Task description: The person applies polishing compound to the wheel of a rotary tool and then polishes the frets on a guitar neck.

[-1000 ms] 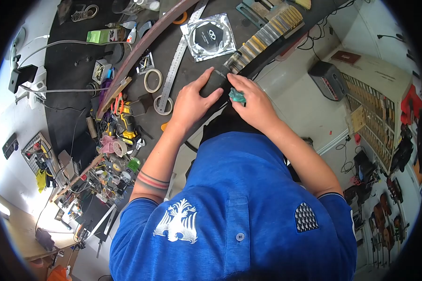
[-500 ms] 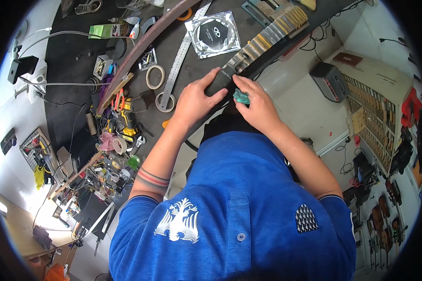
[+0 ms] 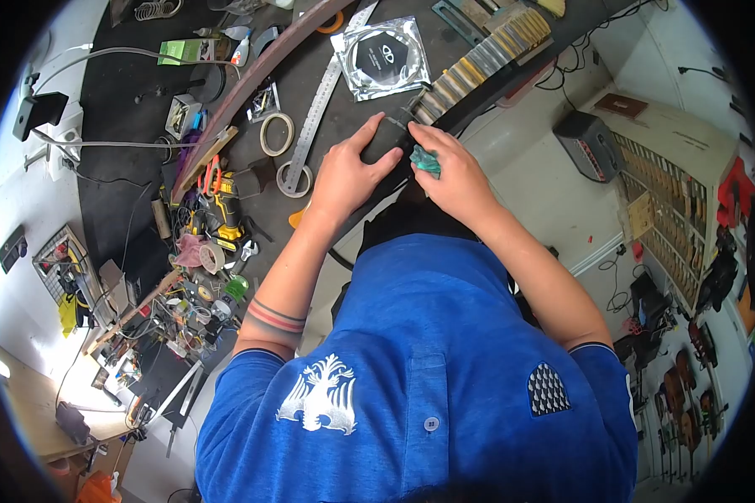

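My left hand (image 3: 350,172) rests on a dark object (image 3: 384,138) at the bench's front edge, its thumb and fingers spread around it. Opposite it, my right hand (image 3: 455,172) is closed on a crumpled green piece (image 3: 425,159), with its fingertips touching the dark object's right side. What the palms cover is hidden. Just beyond my fingertips begins a row of grey and yellow strips (image 3: 478,67) along the bench edge. A clear packet with a black label (image 3: 381,59) lies behind the hands, beside a steel ruler (image 3: 315,113).
Two tape rings (image 3: 277,134) lie left of the ruler. A long curved wooden strip (image 3: 264,71) crosses the bench. Farther left are a yellow drill (image 3: 226,214) and cluttered small tools. A black speaker (image 3: 589,145) and a rack (image 3: 667,210) stand at the right.
My right hand and the green piece have shifted slightly left since half a second ago. A small dark part near the start of the strips now shows at a different angle.
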The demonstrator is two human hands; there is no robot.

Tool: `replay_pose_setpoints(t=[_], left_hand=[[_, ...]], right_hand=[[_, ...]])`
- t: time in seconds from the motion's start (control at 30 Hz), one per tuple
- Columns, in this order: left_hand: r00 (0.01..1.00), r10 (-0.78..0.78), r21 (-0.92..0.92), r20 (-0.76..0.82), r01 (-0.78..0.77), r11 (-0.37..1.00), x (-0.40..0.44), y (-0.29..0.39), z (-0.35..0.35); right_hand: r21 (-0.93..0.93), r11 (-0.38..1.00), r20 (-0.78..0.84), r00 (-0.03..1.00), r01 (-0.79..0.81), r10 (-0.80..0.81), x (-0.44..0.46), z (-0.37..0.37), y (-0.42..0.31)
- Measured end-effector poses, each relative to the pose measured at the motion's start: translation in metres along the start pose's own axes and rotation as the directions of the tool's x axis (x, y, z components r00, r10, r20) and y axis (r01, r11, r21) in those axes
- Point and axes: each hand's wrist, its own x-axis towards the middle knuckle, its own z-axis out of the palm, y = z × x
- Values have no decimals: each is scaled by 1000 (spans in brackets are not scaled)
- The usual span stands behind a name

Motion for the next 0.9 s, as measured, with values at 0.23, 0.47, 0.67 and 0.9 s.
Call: replay_pose_setpoints(t=[0.23,0.47,0.67,0.9], left_hand=[[999,13,29,31,-13,999,-1,-1,2],[987,149,124,64,-156,980,-4,-7,11],[981,174,151,90,-186,971,-2,-10,10],[993,89,87,82,-96,992,-4,2,4]], right_hand=[[28,1000,-39,999,-9,10,-10,2,1],[29,997,-38,997,-65,66,-37,-4,0],[41,998,-68,996,-57,60,-42,-1,0],[24,999,-66,997,-27,28,-28,-2,0]])
